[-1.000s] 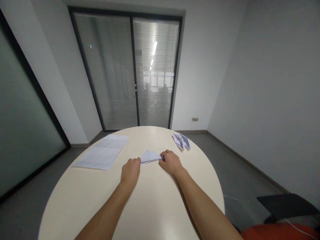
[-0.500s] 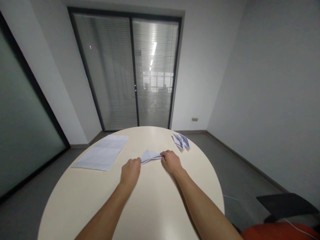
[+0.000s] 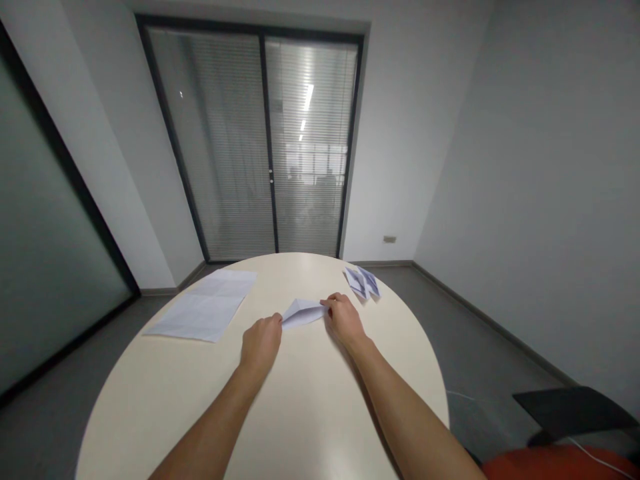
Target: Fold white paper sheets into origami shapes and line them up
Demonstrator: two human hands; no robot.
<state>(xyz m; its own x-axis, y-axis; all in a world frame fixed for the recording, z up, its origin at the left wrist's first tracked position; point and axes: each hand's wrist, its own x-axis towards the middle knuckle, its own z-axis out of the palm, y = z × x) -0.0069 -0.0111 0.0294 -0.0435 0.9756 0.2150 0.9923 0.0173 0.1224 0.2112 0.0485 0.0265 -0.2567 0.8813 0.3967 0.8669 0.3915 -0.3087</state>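
Between my two hands a folded white paper [image 3: 304,313] is stretched just over the round table [image 3: 300,400]. Its near layer has parted from the peaked back layer, leaving a shadowed opening along the middle. My left hand [image 3: 263,341] pinches the left end, its fingers closed. At the right end, my right hand [image 3: 344,320] grips the other corner between thumb and fingers. The fingertips of both hands are partly hidden.
A flat, creased sheet of white paper [image 3: 205,307] lies on the table's left side. Toward the back right edge stands a folded paper piece [image 3: 363,283] with several points. A chair with a black part [image 3: 575,410] and red seat [image 3: 560,463] is at lower right.
The folded paper has opened along its middle, its near layer dropping away from the back one. My right hand has risen slightly, while my left hand stays nearly in place.
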